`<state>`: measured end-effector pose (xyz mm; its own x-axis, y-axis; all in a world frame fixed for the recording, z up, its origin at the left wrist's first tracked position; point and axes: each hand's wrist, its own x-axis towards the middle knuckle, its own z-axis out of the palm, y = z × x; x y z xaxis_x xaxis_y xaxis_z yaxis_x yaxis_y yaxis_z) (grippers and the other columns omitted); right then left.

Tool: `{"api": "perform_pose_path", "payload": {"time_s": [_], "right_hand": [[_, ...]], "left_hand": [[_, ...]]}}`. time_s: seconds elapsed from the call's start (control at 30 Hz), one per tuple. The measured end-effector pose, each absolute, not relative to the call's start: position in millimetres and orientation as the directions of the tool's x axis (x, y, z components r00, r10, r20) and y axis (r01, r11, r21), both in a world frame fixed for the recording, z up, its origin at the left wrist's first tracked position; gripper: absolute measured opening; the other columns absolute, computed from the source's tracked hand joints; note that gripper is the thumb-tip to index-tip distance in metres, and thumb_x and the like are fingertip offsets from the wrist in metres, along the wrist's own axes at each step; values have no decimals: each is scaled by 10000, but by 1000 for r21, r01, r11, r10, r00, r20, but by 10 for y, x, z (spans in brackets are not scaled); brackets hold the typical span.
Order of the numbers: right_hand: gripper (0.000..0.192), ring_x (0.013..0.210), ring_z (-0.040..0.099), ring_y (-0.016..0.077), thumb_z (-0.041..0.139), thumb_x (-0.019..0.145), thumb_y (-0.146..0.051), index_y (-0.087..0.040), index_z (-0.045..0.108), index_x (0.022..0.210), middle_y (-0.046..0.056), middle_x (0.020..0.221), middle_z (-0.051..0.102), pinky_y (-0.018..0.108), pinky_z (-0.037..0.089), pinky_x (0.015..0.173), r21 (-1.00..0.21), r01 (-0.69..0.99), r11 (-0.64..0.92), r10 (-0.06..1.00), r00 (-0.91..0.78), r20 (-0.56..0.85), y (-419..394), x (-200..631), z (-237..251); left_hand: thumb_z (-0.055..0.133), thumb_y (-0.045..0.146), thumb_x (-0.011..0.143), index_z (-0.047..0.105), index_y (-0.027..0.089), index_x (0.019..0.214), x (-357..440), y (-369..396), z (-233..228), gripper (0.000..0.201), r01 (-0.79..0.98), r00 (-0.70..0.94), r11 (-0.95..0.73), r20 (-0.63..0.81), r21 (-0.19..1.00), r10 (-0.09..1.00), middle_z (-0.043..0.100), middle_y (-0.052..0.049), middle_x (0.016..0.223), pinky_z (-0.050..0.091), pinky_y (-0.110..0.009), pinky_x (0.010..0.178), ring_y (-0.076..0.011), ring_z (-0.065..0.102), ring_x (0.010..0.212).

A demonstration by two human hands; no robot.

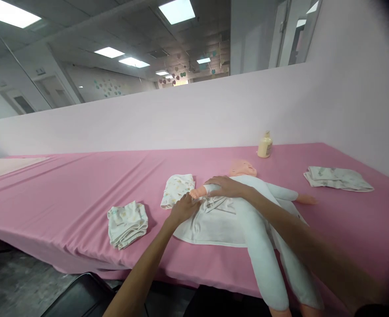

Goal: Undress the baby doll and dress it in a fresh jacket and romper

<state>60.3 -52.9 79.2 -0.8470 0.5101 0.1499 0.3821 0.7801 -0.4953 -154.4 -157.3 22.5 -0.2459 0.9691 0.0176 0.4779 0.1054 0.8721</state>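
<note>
On the pink-draped bench (91,185), a white-clothed plastic doll (256,231) is laid; its white sleeve (210,188) is grasped by the right hand (227,187), its peach fist (198,192) touched by the left hand (183,208), grip unclear.

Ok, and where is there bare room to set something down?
The widest bare stretch of pink cover lies between the pale sheet at far left and the leftmost folded cloth. A smaller patch lies between the bottle and the rightmost folded cloth. It is crowded around the doll, with left hand, right hand and white cloth there.
</note>
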Motion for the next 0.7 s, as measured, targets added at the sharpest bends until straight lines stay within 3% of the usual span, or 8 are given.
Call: {"api": "perform_pose_path", "payload": {"time_s": [0.07, 0.2, 0.3, 0.43, 0.5, 0.57, 0.7], "right_hand": [[465, 1145, 562, 276, 590, 883, -541, -309, 616, 1284, 52, 1231, 649, 378, 385, 964, -497, 388, 776, 519, -841, 154, -520, 606, 777], [450, 1086, 581, 267, 583, 890, -534, -331, 615, 1290, 41, 1141, 675, 375, 376, 952, -426, 365, 828, 469, -867, 167, -502, 591, 715], [460, 1059, 587, 267, 561, 902, -544, -341, 601, 1313, 45, 1130, 672, 374, 381, 927, -411, 364, 836, 460, -873, 164, -501, 595, 681], [473, 1068, 580, 279, 530, 918, -545, -313, 591, 1325, 64, 1114, 665, 366, 395, 901, -402, 388, 829, 481, -862, 159, -487, 587, 636], [470, 1069, 579, 294, 526, 923, -516, -258, 598, 1308, 89, 1113, 665, 372, 404, 886, -374, 422, 826, 500, -854, 142, -470, 560, 607], [448, 1078, 579, 312, 535, 921, -466, -193, 605, 1268, 122, 1140, 659, 388, 408, 888, -340, 463, 819, 525, -843, 117, -455, 529, 586], [412, 1108, 581, 318, 572, 897, -401, -143, 593, 1218, 156, 1206, 635, 373, 424, 884, -329, 533, 780, 579, -813, 56, -440, 520, 605]], "left_hand": [[754, 474, 679, 672, 219, 889, -1544, -1449, 267, 340, 541, -180, 106, -8, 835, 984, 659, -83, 996, 401, -329, 801, -328, 565, 1034], [713, 393, 682, 577, 175, 659, -1698, -1304, 401, 258, 560, 32, 98, -139, 823, 990, 573, -14, 684, 345, -266, 589, -170, 493, 655], [683, 422, 711, 505, 174, 645, -1833, -1310, 538, 313, 500, -3, 128, -145, 857, 989, 468, 27, 605, 284, -238, 527, -112, 386, 562], [636, 539, 783, 448, 188, 725, -1856, -1460, 712, 403, 322, -86, 154, -133, 934, 987, 434, 37, 657, 303, -224, 540, -99, 376, 578], [600, 550, 821, 382, 197, 716, -1797, -1546, 781, 428, 365, -92, 113, -85, 924, 992, 395, 41, 674, 289, -225, 550, -99, 352, 593], [550, 536, 863, 326, 201, 698, -1728, -1603, 839, 436, 527, -99, 17, 42, 850, 994, 356, 39, 677, 268, -236, 561, -108, 328, 612], [476, 495, 909, 348, 201, 682, -1702, -1609, 930, 393, 825, -41, -95, 227, 557, 973, 411, 23, 667, 280, -266, 609, -140, 371, 646]]}}
